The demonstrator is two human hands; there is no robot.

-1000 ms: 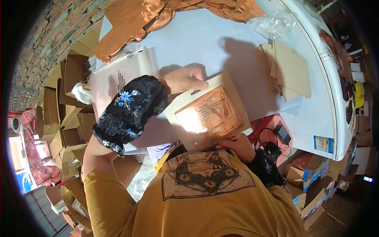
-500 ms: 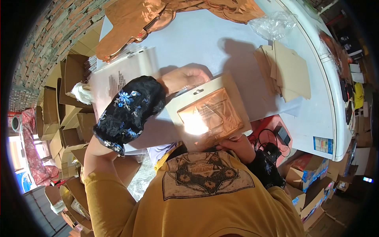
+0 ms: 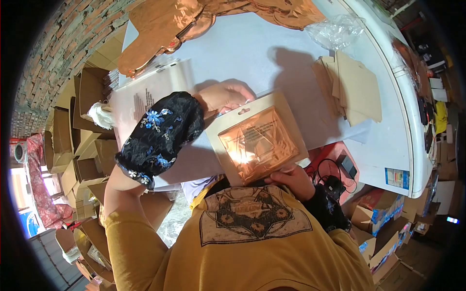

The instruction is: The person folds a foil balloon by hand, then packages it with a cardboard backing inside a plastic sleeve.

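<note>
We see the card pack (image 3: 257, 138), a tan backing card with a hang slot and a copper foil piece under clear film. It is held tilted above the near edge of the white table (image 3: 252, 48), close to the yellow shirt (image 3: 252, 242).

The left hand (image 3: 225, 97), in a black floral sleeve (image 3: 158, 133), sits at the pack's far-left corner. Its fingers are curled down onto the card edge and gripping it, with the tips partly hidden behind the card.

The right hand (image 3: 291, 178) clamps the pack's near edge. Its fingers are bent tight over the card, and we cannot see the thumb.

A stack of printed clear bags (image 3: 150, 89) lies at the table's left edge, just beside the left forearm. Copper foil shapes (image 3: 160, 24) are piled along the far edge, and a crumpled clear wrap (image 3: 335, 29) is near the far-right corner. Loose brown cards (image 3: 352, 85) are stacked toward the right edge, well apart from the pack.

A black charger and cable (image 3: 340, 167) sit below the near-right edge. Open cartons (image 3: 82, 140) are on the floor to the left of the table.
</note>
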